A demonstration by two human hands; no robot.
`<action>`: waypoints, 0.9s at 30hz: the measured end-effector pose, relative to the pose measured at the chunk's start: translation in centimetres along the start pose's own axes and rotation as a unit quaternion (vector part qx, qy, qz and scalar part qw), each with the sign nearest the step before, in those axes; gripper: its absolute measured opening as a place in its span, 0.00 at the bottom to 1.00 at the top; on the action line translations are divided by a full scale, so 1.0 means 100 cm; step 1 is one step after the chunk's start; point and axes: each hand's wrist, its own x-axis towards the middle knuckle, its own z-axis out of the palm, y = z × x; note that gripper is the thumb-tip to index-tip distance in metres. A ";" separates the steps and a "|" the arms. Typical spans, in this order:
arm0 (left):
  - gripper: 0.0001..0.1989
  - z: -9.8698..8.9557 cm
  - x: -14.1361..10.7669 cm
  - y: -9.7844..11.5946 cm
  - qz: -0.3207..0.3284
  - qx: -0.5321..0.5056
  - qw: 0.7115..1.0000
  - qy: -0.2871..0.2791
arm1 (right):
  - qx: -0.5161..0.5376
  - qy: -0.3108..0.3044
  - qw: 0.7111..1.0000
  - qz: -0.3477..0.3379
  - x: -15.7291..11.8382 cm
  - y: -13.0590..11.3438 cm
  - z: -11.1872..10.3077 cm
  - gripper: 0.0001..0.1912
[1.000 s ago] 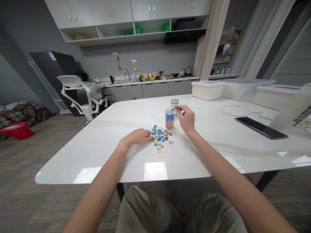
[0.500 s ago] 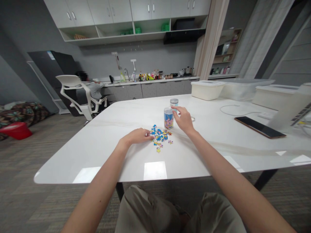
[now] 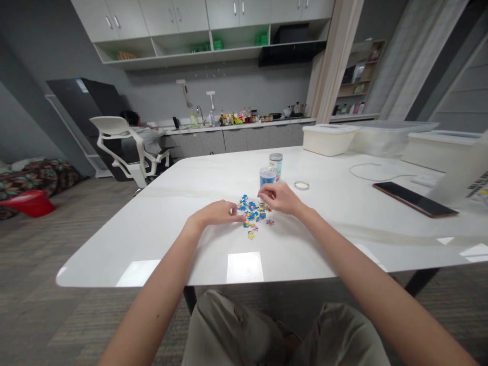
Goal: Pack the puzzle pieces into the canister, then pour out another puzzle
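Note:
A small pile of colourful jigsaw pieces [image 3: 252, 209] lies on the white table. My left hand [image 3: 220, 212] rests at the pile's left edge, thumb and fingers apart, holding nothing that shows. My right hand [image 3: 281, 197] is just above the pile's right side, its fingers bent and drawn together; whatever is between the fingertips is too small to tell. Behind it stands a clear can with a blue print [image 3: 267, 176], its lower part hidden by the hand. A second can [image 3: 276, 163] with a grey lid stands close behind that one.
A round lid or ring [image 3: 301, 185] lies right of the cans. Farther right are a phone [image 3: 415, 199], a white cable [image 3: 366, 174] and a cream box [image 3: 328, 140] with other bins. A person sits on a white chair [image 3: 114, 127] at the back left.
My right hand has come down from beside the can's top to the pile, and its fingers have closed together. My left hand has barely moved. The ring on the table now shows fully.

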 end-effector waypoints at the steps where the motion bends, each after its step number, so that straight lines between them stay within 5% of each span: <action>1: 0.27 0.000 0.000 0.000 0.006 0.002 1.000 -0.004 | 0.004 -0.056 0.998 -0.003 -0.001 0.000 0.003 0.06; 4: 0.26 0.001 -0.001 -0.001 0.008 0.008 1.000 -0.009 | -0.010 -0.170 0.985 -0.024 -0.003 0.002 0.011 0.10; 11: 0.23 0.001 0.001 0.001 0.011 0.006 1.000 -0.001 | -0.033 -0.232 0.972 -0.019 -0.003 -0.001 0.017 0.15; 17: 0.22 0.003 0.000 -0.002 0.006 0.008 1.000 0.014 | -0.022 -0.226 0.974 -0.021 -0.006 -0.003 0.020 0.17; 27: 0.11 0.003 -0.001 0.002 0.088 -0.027 0.996 0.013 | 0.006 -0.241 0.970 -0.011 -0.004 -0.004 0.020 0.07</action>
